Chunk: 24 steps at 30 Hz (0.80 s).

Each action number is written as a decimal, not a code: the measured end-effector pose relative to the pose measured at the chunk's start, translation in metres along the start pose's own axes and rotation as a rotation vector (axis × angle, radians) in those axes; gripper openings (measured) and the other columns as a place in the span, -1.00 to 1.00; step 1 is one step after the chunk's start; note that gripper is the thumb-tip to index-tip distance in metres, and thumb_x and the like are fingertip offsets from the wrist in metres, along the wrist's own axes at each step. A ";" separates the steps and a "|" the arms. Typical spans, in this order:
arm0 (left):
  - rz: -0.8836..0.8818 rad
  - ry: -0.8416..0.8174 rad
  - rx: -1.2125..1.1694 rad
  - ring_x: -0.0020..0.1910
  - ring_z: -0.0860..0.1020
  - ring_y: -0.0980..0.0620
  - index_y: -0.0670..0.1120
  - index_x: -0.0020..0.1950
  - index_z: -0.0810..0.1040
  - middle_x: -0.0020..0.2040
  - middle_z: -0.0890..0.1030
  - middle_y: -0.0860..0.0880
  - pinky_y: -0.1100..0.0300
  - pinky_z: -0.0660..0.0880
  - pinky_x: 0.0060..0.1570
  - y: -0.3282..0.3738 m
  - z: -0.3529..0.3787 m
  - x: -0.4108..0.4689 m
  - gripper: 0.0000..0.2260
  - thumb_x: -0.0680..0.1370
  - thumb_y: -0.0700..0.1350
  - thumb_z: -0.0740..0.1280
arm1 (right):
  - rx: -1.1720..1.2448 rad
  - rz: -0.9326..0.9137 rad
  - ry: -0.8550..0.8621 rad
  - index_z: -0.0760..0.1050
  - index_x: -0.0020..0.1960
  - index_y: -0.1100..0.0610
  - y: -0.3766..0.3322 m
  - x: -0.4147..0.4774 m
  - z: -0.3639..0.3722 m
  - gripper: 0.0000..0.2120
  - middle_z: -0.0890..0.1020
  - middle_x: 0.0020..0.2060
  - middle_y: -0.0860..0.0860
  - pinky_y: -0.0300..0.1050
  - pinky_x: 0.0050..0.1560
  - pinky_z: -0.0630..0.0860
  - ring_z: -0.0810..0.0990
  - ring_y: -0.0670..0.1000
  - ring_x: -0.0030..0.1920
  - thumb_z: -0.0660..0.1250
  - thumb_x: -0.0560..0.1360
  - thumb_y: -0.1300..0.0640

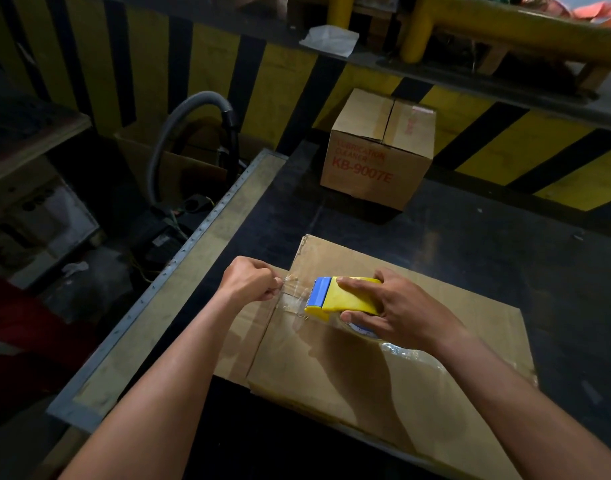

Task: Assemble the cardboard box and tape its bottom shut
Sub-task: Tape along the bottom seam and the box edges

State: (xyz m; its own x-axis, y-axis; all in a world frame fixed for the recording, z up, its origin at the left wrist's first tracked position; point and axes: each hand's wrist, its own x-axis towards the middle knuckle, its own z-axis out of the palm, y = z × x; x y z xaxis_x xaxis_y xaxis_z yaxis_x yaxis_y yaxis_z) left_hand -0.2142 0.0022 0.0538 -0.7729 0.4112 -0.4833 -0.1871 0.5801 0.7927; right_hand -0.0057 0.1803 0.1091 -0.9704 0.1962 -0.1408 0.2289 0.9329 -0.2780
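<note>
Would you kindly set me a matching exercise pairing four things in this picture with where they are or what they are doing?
1 left hand
2 right hand
3 printed box
4 grey hose

A on the far side of the table
B pinches the tape end
C left of the table
D grips the yellow tape dispenser

Pairs: 1-B, 2-D, 3-A, 4-C

**Cardboard, film and plastic**

The box [383,358] under me is matt brown cardboard, slightly rough. The clear tape [293,301] pinched in my left grip [252,280] is glossy, crinkled film. My right grip [397,306] holds a dispenser [345,301] of smooth yellow plastic with a blue plastic lip. The surface [470,237] is dark and matt; its edge strip [193,251] is dull grey metal.
</note>
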 end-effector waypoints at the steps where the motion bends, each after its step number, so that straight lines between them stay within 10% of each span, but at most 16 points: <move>1: 0.002 0.004 0.002 -0.10 0.73 -0.14 -0.16 -0.22 0.72 -0.26 0.73 -0.16 -0.01 0.70 -0.04 0.000 0.000 0.000 -0.90 0.48 -0.28 0.47 | -0.002 -0.002 -0.001 0.15 0.53 -0.27 0.000 0.000 -0.001 -0.28 0.37 -0.02 -0.08 -0.24 -0.15 0.51 0.43 -0.06 -0.07 0.09 0.42 -0.47; 24: 0.012 0.039 0.011 -0.28 0.69 0.01 -0.16 -0.27 0.72 -0.30 0.72 -0.14 0.10 0.69 -0.12 -0.011 0.005 0.002 -0.87 0.47 -0.29 0.46 | 0.020 -0.001 -0.060 0.20 0.52 -0.28 0.002 0.003 -0.006 -0.18 0.38 -0.04 -0.09 -0.23 -0.15 0.50 0.43 -0.07 -0.07 -0.01 0.32 -0.56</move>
State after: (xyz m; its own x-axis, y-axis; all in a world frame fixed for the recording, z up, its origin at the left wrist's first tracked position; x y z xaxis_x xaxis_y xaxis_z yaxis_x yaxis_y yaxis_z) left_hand -0.2107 -0.0004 0.0423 -0.7979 0.3908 -0.4590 -0.1715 0.5829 0.7942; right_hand -0.0090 0.1844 0.1139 -0.9644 0.1767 -0.1969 0.2304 0.9268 -0.2967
